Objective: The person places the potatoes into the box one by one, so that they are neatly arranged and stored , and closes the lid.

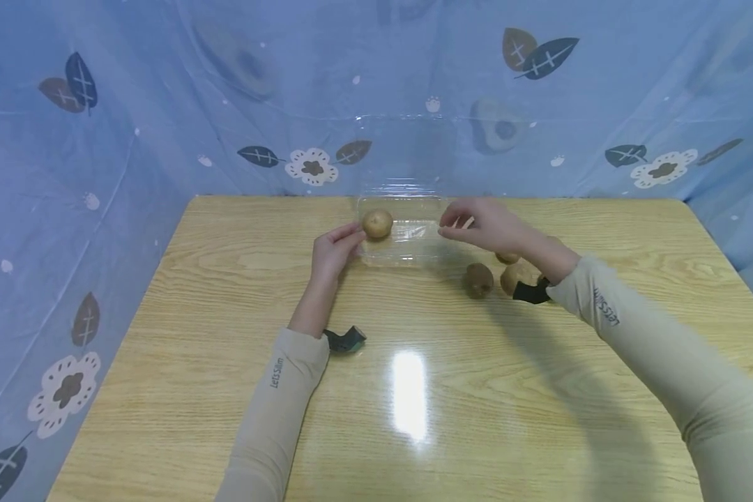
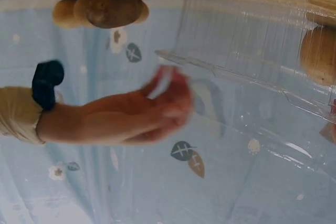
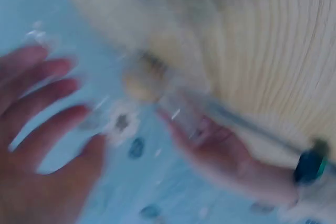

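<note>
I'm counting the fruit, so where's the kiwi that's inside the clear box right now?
In the head view, the kiwi sits in the left end of the clear box at the table's far edge, just beyond the left hand.

Left hand (image 1: 332, 249) sits centre frame, forearm extended forward, fingers curled. Right hand (image 1: 486, 224) hovers right of centre, raised, fingers loosely spread. Both arms wear beige sleeves.

Wooden table (image 1: 226, 390) bears clear container (image 1: 408, 245), loose kiwis (image 1: 479, 279).
</note>
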The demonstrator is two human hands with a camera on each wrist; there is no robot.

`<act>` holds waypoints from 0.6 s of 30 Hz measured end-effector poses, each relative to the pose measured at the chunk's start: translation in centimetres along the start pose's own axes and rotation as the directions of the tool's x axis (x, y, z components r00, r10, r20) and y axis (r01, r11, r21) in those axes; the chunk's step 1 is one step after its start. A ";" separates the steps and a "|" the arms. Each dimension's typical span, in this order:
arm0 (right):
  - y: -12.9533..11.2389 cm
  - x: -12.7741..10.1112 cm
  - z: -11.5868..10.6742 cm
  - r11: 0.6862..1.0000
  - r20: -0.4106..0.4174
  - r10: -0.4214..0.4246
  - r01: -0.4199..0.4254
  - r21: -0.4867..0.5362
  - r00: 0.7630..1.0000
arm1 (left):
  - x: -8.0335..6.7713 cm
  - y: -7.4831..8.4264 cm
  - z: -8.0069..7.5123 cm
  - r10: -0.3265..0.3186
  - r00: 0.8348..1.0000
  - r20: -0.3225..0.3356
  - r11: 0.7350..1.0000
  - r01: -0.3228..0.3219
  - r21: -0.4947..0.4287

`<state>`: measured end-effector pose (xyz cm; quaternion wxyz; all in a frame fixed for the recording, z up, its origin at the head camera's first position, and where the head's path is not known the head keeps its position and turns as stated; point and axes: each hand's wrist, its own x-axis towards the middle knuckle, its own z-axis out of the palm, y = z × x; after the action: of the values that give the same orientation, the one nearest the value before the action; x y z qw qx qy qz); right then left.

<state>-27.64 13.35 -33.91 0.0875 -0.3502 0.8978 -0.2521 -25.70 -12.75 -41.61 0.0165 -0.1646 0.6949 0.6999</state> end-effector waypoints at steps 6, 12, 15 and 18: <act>0.4 -2.6 -2.6 0.998 0.283 0.019 -0.037 0.059 0.959 | 0.0 -0.1 0.0 -0.001 1.000 -0.002 1.000 0.001 -0.009; 0.4 -4.5 -3.7 0.991 0.361 0.107 -0.130 0.039 0.926 | 0.0 -0.1 0.0 0.003 1.000 0.009 1.000 -0.003 0.009; 0.8 -5.3 -3.8 0.988 0.376 0.140 -0.156 0.011 0.916 | -0.1 -0.1 -0.1 0.000 1.000 0.018 1.000 -0.001 0.015; 1.5 -6.1 -4.0 0.984 0.366 0.169 -0.178 -0.007 0.915 | -0.1 -0.1 -0.1 -0.003 1.000 0.022 1.000 0.003 0.009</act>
<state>-25.30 19.97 -31.36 0.2794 -0.3087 0.8900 -0.1857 -25.55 -12.83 -41.67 0.0259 -0.1579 0.6975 0.6985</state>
